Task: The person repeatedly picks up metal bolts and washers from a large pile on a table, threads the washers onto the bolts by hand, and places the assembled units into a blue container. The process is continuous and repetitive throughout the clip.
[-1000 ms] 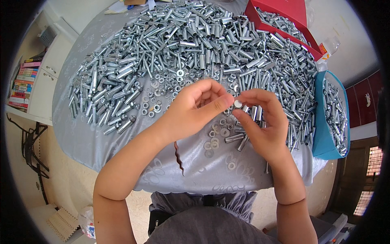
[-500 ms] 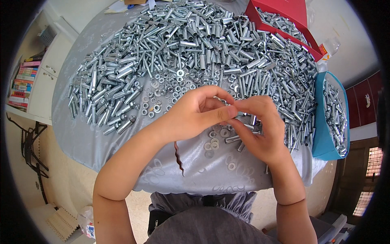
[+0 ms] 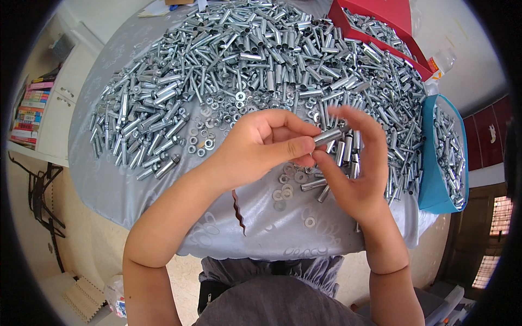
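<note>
Fingers of both hands are meeting over the counter point(image 3: 163, 195) in the head view: the left hand point(image 3: 261, 149) is pinching a short metal sleeve point(image 3: 328, 136) by its near end, while the right hand point(image 3: 353, 174) is touching it with spread fingers. Held only at one end, it risks slipping and dropping among the loose washers point(image 3: 288, 190) and the heap of bolts point(image 3: 261, 60), where it would be getting lost.

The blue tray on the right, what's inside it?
The blue plastic tray holds a heap of shiny silver metal bolts and sleeves. They cover its bottom, so whatever lies beneath them cannot be seen.
</note>
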`<state>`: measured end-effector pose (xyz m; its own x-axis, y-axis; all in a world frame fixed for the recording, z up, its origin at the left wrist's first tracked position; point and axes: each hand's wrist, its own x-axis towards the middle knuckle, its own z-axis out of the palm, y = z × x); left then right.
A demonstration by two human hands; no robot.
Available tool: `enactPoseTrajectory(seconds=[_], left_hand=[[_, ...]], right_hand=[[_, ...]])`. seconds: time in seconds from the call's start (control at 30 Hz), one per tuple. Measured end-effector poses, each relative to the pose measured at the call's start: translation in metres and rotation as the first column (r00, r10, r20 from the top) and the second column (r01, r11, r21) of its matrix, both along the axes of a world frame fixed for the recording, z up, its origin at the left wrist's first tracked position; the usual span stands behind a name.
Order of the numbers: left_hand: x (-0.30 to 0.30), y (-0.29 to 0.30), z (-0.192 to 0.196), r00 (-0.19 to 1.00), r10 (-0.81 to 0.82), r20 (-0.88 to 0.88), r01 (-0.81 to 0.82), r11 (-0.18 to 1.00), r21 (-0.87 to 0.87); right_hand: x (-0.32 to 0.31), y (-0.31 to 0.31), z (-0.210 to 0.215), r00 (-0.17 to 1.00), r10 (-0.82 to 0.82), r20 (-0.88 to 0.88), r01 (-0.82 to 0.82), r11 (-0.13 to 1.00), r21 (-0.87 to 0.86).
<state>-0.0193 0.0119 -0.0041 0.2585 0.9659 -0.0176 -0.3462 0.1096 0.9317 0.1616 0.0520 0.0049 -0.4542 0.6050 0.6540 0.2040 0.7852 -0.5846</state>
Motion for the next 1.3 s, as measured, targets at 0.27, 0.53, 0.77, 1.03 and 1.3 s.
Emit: enactPoseTrajectory(seconds=[0.27, 0.53, 0.77, 1.03, 1.3], left_hand=[[0.001, -0.001, 0.004, 0.999, 0.046, -0.024, -0.045, 0.999, 0.024], [0.002, -0.001, -0.001, 0.991, 0.059, -0.124, -0.055, 0.998, 0.031], [0.005, -0.005, 0.002, 0.971, 0.044, -0.237, -0.038, 0.999, 0.030], [0.006, -0.008, 0.006, 0.974, 0.070, -0.214, -0.068, 0.998, 0.013], [0.001, 0.000, 0.002, 0.893, 0.393, -0.217, -0.373, 0.919, 0.130]], right_hand=[[0.005, 0.000, 0.005, 0.975, 0.019, -0.223, -0.157, 0.770, -0.619], [0.002, -0.003, 0.004, 0.982, 0.024, -0.189, -0.148, 0.718, -0.680], [0.001, -0.008, 0.003, 0.986, 0.067, -0.150, -0.152, 0.712, -0.685], [0.001, -0.010, 0.010, 0.979, 0.058, -0.195, -0.180, 0.693, -0.698], [0.010, 0.014, 0.008, 0.891, 0.193, 0.411, -0.179, 0.981, -0.072]])
